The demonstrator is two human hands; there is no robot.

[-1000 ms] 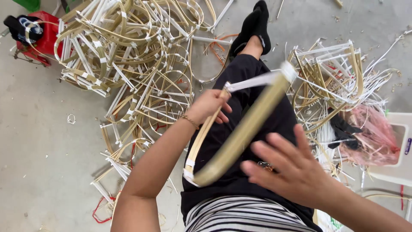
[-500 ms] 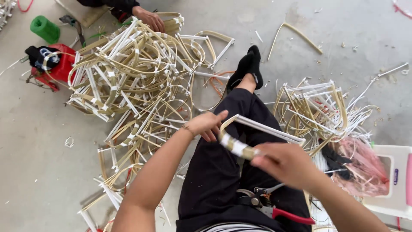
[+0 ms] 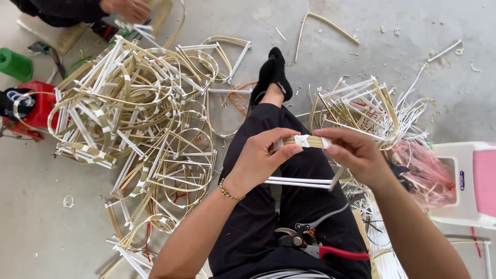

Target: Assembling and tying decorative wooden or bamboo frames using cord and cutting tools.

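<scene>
A bent bamboo frame with white tape (image 3: 306, 141) is held edge-on above my lap, over my black trouser leg. My left hand (image 3: 261, 155) pinches its left end and my right hand (image 3: 354, 152) grips its right end. Its white strips (image 3: 299, 182) stick out below between my hands. Red-handled pruning shears (image 3: 315, 248) lie on my lap near my waist.
A big heap of bent bamboo frames (image 3: 139, 119) lies on the concrete floor to my left, a smaller heap (image 3: 361, 111) to my right. Pink plastic strings (image 3: 423, 170) and a white-and-pink stool (image 3: 467, 181) sit at right. Another person's hand (image 3: 126, 9) works at top left, by a green spool (image 3: 15, 64) and a red tool (image 3: 31, 111).
The frame was turned from broadside to edge-on and drawn closer between both hands. My right hand moved from open below it to gripping its right end. The view shifted downward.
</scene>
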